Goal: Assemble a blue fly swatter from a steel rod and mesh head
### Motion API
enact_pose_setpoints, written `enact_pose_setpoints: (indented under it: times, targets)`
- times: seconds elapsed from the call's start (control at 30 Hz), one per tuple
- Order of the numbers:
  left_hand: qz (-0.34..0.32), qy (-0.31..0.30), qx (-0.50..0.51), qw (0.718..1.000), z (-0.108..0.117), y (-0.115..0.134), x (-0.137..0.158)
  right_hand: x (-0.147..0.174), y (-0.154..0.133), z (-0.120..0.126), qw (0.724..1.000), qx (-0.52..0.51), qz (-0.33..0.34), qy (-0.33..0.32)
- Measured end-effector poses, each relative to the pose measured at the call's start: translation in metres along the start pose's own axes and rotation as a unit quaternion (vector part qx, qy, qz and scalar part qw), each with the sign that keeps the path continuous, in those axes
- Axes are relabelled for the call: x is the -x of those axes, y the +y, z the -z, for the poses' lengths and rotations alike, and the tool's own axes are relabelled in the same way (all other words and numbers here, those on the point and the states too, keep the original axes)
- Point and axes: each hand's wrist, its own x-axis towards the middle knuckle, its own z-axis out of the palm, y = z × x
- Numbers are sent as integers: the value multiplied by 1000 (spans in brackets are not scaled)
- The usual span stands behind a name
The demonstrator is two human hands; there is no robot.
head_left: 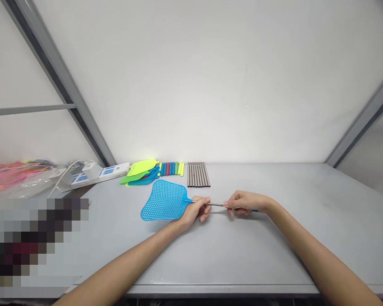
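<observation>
Both my hands hold one fly swatter, raised a little over the grey table. Its blue perforated head [164, 200] points left, joined to a thin metal rod [216, 204]. My left hand [196, 208] is closed around the rod close to the head. Farther right, my right hand [244, 202] pinches the rod, and a bit of blue handle shows past its fingers. Behind the swatter lies a pile of loose swatter heads [143, 170] in yellow, green and blue. Beside them are a row of coloured handles [170, 169] and a row of metal tubes [198, 174].
A white power strip [115, 171] with a plugged-in adapter [91, 170] and a cable sits at the table's left back. Pink items in clear plastic [15, 178] lie farther left. A white wall stands behind the grey table [230, 255], with metal frame posts at both sides.
</observation>
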Motion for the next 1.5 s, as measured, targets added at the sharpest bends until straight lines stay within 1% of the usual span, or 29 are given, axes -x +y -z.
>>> enact_pose_setpoints:
  times: [0.1, 0.17, 0.27, 0.33, 0.4, 0.57, 0.7, 0.8, 0.9, 1.07, 1.23, 1.3, 1.4, 1.43, 1.5]
  targets:
    - [-12, -13, -87, 996, -6, 8, 7, 0, -4, -5, 1000, -2, 6, -8]
    - [-36, -24, -144, 989, -11, 12, 13, -2, -7, -11, 1000, -4, 16, -22]
    - [-32, -62, -175, 982, -18, 14, 21, -6, -11, -21, 998, -10, 30, -45]
    - [-30, -74, -174, 981, -20, 12, 22, -8, -12, -27, 997, -25, 39, -55]
    - [-34, -73, -162, 984, -19, 9, 21, -9, -12, -29, 997, -34, 45, -51]
    - [-34, -72, -97, 992, -14, 4, 13, -10, -11, -30, 996, -55, 59, -31]
    - [-25, -78, -61, 995, -13, 5, 10, -12, -11, -30, 994, -73, 73, -23]
    - [-21, -69, -53, 996, -12, 7, 9, -12, -11, -29, 992, -96, 76, -12]
    - [-28, -47, -64, 996, -11, 6, 9, -11, -10, -29, 990, -120, 67, 8]
    - [-30, -31, -72, 996, -9, 4, 8, -10, -11, -27, 989, -135, 56, 23]
    - [-12, 11, -56, 998, -9, 4, 7, -8, -11, -21, 987, -141, 59, 50]
    - [-10, 16, -82, 996, -9, 3, 7, -7, -9, -18, 986, -140, 54, 69]
    - [-13, 12, -162, 987, -11, 1, 10, -8, -4, -14, 985, -140, 41, 88]
    - [-20, 15, -193, 981, -13, 1, 12, -9, -2, -13, 985, -140, 37, 90]
    - [-64, 35, -259, 963, -17, 4, 16, -11, 1, -13, 986, -140, 36, 89]
